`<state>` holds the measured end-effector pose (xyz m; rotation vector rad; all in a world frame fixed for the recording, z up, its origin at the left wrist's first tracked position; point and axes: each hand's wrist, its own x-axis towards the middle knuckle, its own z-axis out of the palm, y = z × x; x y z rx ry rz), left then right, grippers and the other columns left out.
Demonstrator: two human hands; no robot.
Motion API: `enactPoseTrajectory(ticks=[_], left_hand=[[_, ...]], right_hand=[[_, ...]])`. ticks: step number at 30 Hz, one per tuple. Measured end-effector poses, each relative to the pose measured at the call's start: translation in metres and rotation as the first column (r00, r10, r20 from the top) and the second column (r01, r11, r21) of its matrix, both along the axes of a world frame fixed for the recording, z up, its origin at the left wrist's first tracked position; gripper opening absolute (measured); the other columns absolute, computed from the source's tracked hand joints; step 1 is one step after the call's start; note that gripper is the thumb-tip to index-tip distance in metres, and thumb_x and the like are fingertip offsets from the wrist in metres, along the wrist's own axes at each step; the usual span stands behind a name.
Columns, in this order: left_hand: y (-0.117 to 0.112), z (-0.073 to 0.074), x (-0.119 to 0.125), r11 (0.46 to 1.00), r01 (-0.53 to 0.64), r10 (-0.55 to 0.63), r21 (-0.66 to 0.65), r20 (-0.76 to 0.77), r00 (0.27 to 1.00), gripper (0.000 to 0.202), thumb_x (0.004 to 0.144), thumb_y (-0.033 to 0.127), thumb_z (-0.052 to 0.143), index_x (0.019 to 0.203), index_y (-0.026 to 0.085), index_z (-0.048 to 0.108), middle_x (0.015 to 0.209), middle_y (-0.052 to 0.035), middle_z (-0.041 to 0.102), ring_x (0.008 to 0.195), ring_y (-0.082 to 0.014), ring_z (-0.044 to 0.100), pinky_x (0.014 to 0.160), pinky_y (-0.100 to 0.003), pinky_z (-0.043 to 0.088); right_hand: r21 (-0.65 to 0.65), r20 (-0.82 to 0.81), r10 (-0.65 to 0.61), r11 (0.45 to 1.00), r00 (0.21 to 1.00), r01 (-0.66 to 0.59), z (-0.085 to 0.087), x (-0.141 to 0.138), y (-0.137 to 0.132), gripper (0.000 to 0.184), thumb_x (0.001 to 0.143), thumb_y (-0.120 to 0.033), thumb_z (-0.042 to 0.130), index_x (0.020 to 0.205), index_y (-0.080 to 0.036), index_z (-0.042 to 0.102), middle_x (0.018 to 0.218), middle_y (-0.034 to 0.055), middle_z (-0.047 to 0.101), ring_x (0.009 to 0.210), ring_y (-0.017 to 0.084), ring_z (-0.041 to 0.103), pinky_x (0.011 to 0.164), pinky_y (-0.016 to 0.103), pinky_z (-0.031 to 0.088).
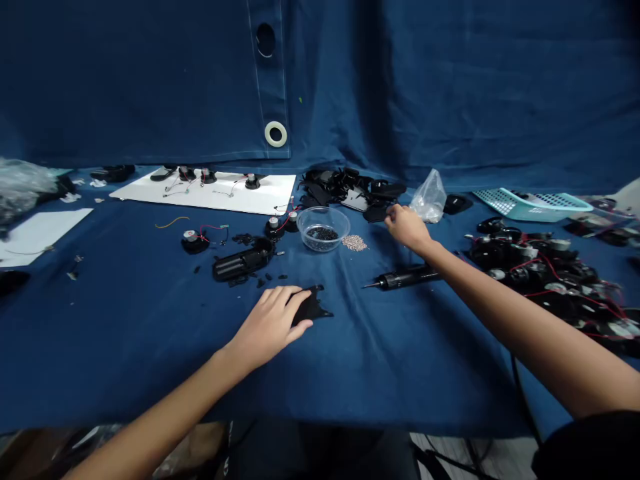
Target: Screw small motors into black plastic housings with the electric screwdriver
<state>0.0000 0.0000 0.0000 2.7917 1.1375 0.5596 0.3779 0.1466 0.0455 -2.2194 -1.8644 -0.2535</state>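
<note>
Head view: black piece (316, 307) clasped by left hand (274, 323); part-picking seemingly attempted beside pile (350, 183), right hand (404, 225) grip untellable; fine pinch probably needed.

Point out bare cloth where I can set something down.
Bare: blue cloth between the forearms, nearer than the screwdriver and the black part under the left hand; also left of the left forearm, nearer than the leftmost white sheet. Crowded: the right, with wired black parts, and around the clear bowl.

The one head-worn camera looks from above the near side of the bowl (324, 246), forward and down over the surface (125, 333), toward the curtain (475, 87) beyond the bowl.
</note>
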Motion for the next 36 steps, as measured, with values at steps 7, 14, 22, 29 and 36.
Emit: enactPoseTrajectory(ticks=[7,14,22,29,36], left_hand=[[-0.002,-0.007,-0.003,1.000,0.020,-0.020,-0.001,0.096,0.995,0.038,0.092,0.034,0.059,0.126,0.018,0.053,0.128,-0.0101,0.056,0.118,-0.0258,0.054,0.100,-0.044,0.045],[-0.003,-0.004,-0.003,1.000,0.018,-0.016,-0.022,0.124,0.992,0.036,0.091,0.032,0.058,0.125,0.018,0.053,0.127,-0.0101,0.056,0.117,-0.0255,0.054,0.099,-0.044,0.045],[-0.004,-0.003,-0.002,0.999,0.002,0.003,-0.037,0.137,0.991,0.036,0.090,0.031,0.058,0.124,0.018,0.053,0.126,-0.0105,0.057,0.116,-0.0257,0.054,0.098,-0.043,0.046],[-0.004,-0.002,-0.002,0.998,0.004,0.006,-0.066,0.155,0.988,0.036,0.089,0.031,0.059,0.123,0.019,0.054,0.125,-0.0095,0.058,0.115,-0.0253,0.055,0.098,-0.043,0.045],[-0.003,-0.002,-0.002,0.997,0.025,-0.010,-0.075,0.190,0.982,0.035,0.088,0.029,0.061,0.121,0.017,0.055,0.122,-0.0094,0.059,0.113,-0.0250,0.056,0.097,-0.043,0.046]], right_hand=[[0.052,-0.067,0.158,0.987,0.985,-0.155,-0.003,-0.003,-0.007,0.027,0.091,-0.022,0.047,0.106,-0.011,0.066,0.105,0.0142,0.067,0.096,0.023,0.063,0.089,0.032,0.048],[0.084,-0.116,0.256,0.965,0.960,-0.247,-0.014,-0.011,-0.009,0.026,0.090,-0.022,0.050,0.108,-0.011,0.066,0.104,0.0131,0.067,0.093,0.021,0.063,0.089,0.031,0.048],[0.175,-0.158,0.302,0.945,0.940,-0.275,0.003,-0.037,0.011,0.027,0.089,-0.019,0.048,0.107,-0.009,0.066,0.101,0.0141,0.067,0.094,0.023,0.062,0.089,0.033,0.047],[0.149,-0.178,0.471,0.881,0.864,-0.450,0.040,-0.102,0.040,0.025,0.090,-0.020,0.045,0.101,-0.012,0.067,0.104,0.0092,0.070,0.090,0.018,0.063,0.080,0.026,0.045],[-0.091,-0.124,0.673,0.724,0.729,-0.684,0.069,-0.179,0.077,0.023,0.083,-0.020,0.061,0.103,-0.013,0.070,0.100,0.0093,0.071,0.083,0.017,0.063,0.074,0.025,0.043]])
